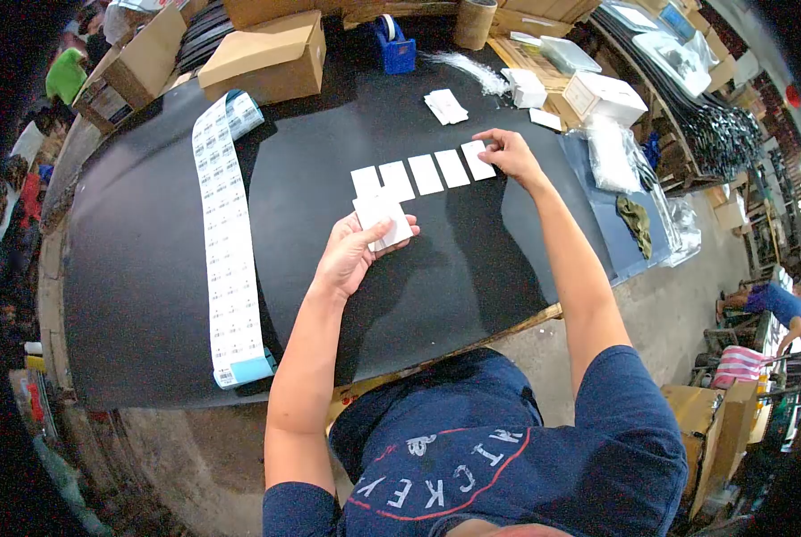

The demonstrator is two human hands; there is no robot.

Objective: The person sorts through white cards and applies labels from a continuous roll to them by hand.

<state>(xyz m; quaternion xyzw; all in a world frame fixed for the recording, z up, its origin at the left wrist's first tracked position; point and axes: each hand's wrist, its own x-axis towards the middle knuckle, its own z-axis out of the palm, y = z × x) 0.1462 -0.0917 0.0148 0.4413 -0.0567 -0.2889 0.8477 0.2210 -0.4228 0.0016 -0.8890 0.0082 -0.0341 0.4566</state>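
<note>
My left hand holds a small stack of blank white cards, thumb on top and fingers underneath. Beyond it, several white cards lie in a slightly slanting row on the black tabletop. The near-left card of the row is partly covered by the held stack. At the row's right end, my right hand has its thumb and index finger closed at the edge of the last white card. To the left, a long strip of printed barcode labels runs down the table, curled at its far end.
At the back stand an open cardboard box, a blue tape dispenser and a cardboard tube. More white cards, a card stack, a white box and plastic bags are at the right.
</note>
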